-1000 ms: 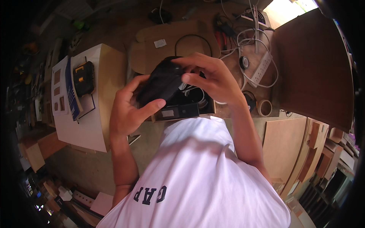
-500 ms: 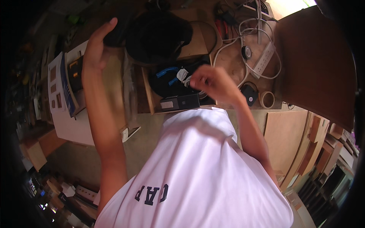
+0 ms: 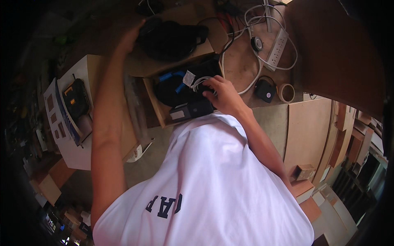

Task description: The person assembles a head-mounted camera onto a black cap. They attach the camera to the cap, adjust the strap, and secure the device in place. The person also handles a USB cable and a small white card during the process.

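Note:
My right hand is over an open wooden drawer, its fingers bent around a coiled white cable with a white tag. Beside the cable lie blue cable pieces on black items. Near the drawer's front edge sits a small dark box with a pale label. My left hand reaches to the left side of a black, soft-looking bundle behind the drawer. Its fingers are dim and blurred, partly lost against the dark bundle.
A white power strip, looped white cord, a tape roll and a black square device lie on the right. On the left, a white board carries papers and a black-and-yellow case. A dark brown panel rises at right.
My left hand has moved right, up against the black bundle. My right hand has lowered slightly, its fingers now at the white cable. The view has shifted a little.

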Tool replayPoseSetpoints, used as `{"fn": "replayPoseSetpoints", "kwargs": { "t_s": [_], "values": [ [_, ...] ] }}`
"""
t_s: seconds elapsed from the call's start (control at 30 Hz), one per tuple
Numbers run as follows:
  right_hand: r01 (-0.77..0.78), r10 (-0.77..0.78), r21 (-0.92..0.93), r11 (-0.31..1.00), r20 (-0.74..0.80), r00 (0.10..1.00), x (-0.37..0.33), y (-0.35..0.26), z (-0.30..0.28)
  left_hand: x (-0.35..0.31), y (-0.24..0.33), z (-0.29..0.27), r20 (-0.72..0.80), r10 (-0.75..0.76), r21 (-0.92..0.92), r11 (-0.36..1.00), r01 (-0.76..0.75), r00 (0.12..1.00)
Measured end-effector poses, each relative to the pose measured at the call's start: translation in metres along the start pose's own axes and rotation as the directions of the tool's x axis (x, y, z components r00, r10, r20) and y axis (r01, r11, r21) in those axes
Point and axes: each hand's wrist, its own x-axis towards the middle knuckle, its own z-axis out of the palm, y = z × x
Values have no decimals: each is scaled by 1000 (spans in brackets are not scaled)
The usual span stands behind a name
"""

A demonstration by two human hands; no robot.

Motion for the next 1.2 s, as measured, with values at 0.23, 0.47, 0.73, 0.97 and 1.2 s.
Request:
{"fn": "replayPoseSetpoints", "kwargs": {
  "t_s": [0.23,0.47,0.73,0.97,1.2],
  "values": [
    [24,-38,-199,980,-65,997,15,11,20,-4,-8,20,-64,94,287,955,-72,994],
    [-158,182,-307,939,52,982,33,-21,15,-69,6,38,-243,551,677,685,-267,798],
    [-127,57,-502,856,-152,987,23,10,27,-254,-44,169,-1,803,720,414,-557,596],
    [31,-102,-555,831,-97,990,24,11,11,-240,-27,161,-204,485,468,812,-350,851],
    [-44,69,-342,939,61,996,14,-25,-16,-240,-7,143,-92,211,-454,861,-229,973]
  ]
}}
